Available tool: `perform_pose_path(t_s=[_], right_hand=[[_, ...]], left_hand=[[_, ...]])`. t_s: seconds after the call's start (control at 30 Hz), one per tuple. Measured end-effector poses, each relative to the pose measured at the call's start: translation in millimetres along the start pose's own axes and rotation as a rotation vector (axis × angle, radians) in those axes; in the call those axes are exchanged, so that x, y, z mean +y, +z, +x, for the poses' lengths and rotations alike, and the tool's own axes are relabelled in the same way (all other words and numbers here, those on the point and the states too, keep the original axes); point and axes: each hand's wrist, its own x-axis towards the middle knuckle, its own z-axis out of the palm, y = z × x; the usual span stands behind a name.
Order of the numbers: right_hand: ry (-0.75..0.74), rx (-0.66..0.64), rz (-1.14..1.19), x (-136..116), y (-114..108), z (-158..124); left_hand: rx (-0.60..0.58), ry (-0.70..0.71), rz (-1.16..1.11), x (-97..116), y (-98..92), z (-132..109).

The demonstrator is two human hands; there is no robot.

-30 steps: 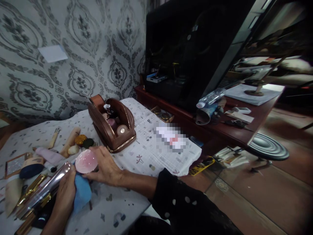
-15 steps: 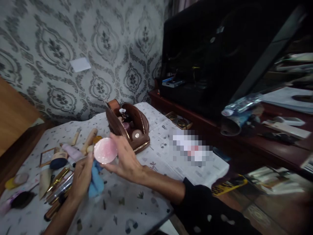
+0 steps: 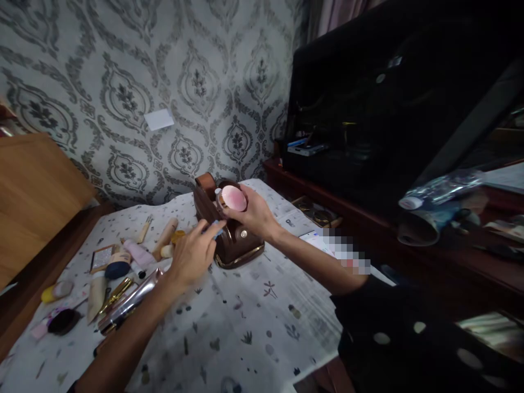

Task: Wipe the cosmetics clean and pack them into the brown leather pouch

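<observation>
A round pink compact (image 3: pixel 233 198) is gripped in my right hand (image 3: pixel 257 215), over the opening of a brown handbag (image 3: pixel 241 248). My left hand (image 3: pixel 194 254) is at the bag's left front side, its fingers closed on a blue cloth (image 3: pixel 218 228), most of which is hidden. The inside of the bag is largely covered by my right hand and the compact. Left of my left hand, makeup items lie spread out, among them a lilac tube (image 3: pixel 138 252), a dark-lidded jar (image 3: pixel 118 266) and a shiny silver-pink tube (image 3: pixel 131 300).
A patterned white cloth (image 3: pixel 241 327) covers the table. A gold tube (image 3: pixel 118 292), a dark round brush (image 3: pixel 63 321) and a yellow item (image 3: pixel 51 293) lie at the left. Behind stands a papered wall (image 3: pixel 196 82); a large black television (image 3: pixel 360 131) and a plastic bottle (image 3: pixel 440 188) are on the right.
My right hand has carried the compact up and away to the bag's opening. My left hand has moved from the makeup to the bag, with the blue cloth. The view has shifted left.
</observation>
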Motion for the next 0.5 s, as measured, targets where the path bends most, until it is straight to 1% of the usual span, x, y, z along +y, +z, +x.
perform_pose_path(t_s=[0.07, 0.1, 0.2, 0.27, 0.4, 0.43, 0.5], right_hand=[[0.017, -0.100, -0.174, -1, -4, 9], [0.020, -0.171, -0.266, -3, -5, 12], [0.037, -0.398, -0.489, -11, -4, 20], [0.076, -0.507, -0.559, -16, 0, 26], [0.149, -0.614, -0.609, -19, 13, 39], [0.157, -0.623, -0.617, -19, 18, 42], [0.152, -0.599, -0.622, -16, 27, 47]], left_hand=[[-0.077, -0.005, 0.132, 1, 4.5, -2], [-0.094, -0.012, 0.171, 1, 6.3, -4], [-0.108, -0.030, 0.245, 2, 8.9, -6], [-0.111, -0.036, 0.264, 3, 9.4, -6], [-0.086, -0.039, 0.238, 4, 11.0, -5], [-0.080, -0.036, 0.227, 3, 11.6, -5], [-0.073, -0.031, 0.209, 2, 12.6, -6]])
